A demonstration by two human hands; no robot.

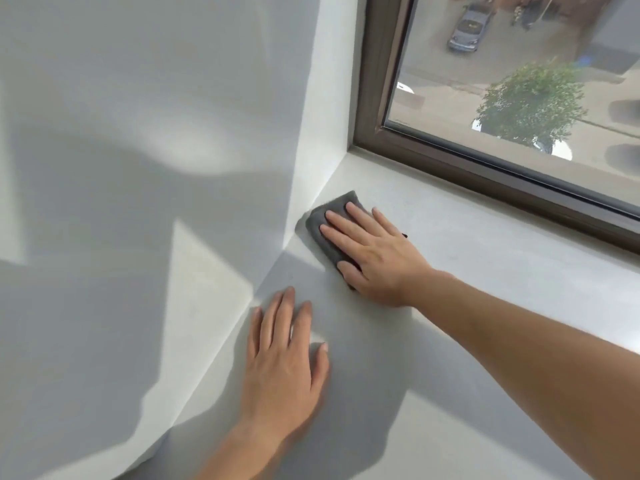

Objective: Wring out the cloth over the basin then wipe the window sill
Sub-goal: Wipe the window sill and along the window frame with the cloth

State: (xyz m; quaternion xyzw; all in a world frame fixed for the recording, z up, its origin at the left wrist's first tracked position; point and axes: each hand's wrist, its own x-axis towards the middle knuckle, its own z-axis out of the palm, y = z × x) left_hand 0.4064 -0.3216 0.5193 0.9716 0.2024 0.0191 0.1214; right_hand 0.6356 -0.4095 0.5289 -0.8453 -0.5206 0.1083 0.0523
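Head view: the right hand lies flat on a folded dark grey cloth. Its fingers are straight and slightly spread, pointing toward the corner of the recess, and the thumb is stretched along the cloth's near edge. The hand does not grasp the cloth. It presses down on it with an open palm, and the fingertips stop short of the cloth's far edge. The right forearm comes in from the lower right, bare and nearly straight, passing low over the window sill.

The cloth lies on the sill at its left end, just beside the white side wall of the recess. It is well apart from the brown window frame that runs along the back of the sill.

The left hand rests palm down on the sill nearer the camera, close to the sill's left edge where it meets the white wall. Its fingers are straight and held close together, the thumb is set out to the right, and it holds nothing. The left wrist rises from the bottom edge of the picture. The two hands are near each other but do not touch.

Sunlight and shadow fall in patches on the wall and sill. Through the glass a parked car and a green tree show on the street below.
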